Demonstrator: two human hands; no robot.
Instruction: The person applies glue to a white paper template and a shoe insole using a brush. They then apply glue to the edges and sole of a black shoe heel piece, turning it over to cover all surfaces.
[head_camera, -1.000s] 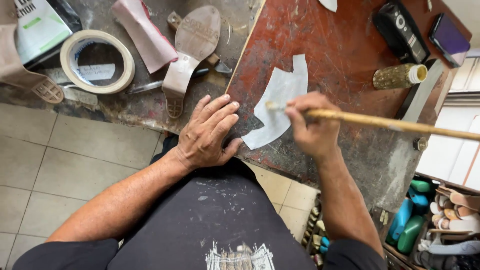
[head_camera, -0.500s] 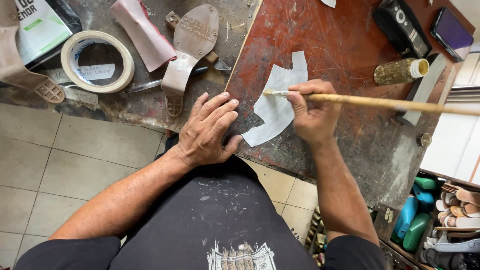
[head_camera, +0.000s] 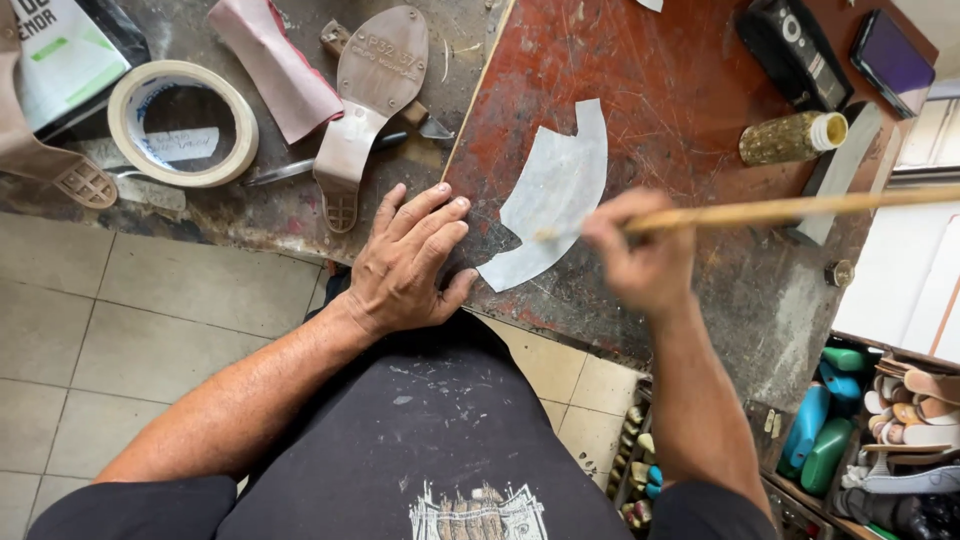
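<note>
A curved, pale cut-out piece (head_camera: 555, 195) lies flat on the worn red board (head_camera: 680, 90) at the bench's front edge. My left hand (head_camera: 408, 262) rests palm down with fingers spread on the bench, its fingertips just left of the piece's lower end. My right hand (head_camera: 645, 255), blurred by motion, grips a long thin wooden stick (head_camera: 790, 208) whose tip touches the piece near its middle. The stick's handle runs off to the right.
A tan shoe sole with heel (head_camera: 365, 100), a pink folded piece (head_camera: 275, 65), a roll of tape (head_camera: 180, 122) and a metal tool (head_camera: 290, 170) lie on the grey bench to the left. A small gold bottle (head_camera: 790, 138) and dark devices (head_camera: 800, 55) sit at the right. Shoe lasts (head_camera: 825, 430) fill a bin below.
My right hand has swept the stick's tip across the pale piece and now sits lower on it, blurred. My left hand has stayed in place.
</note>
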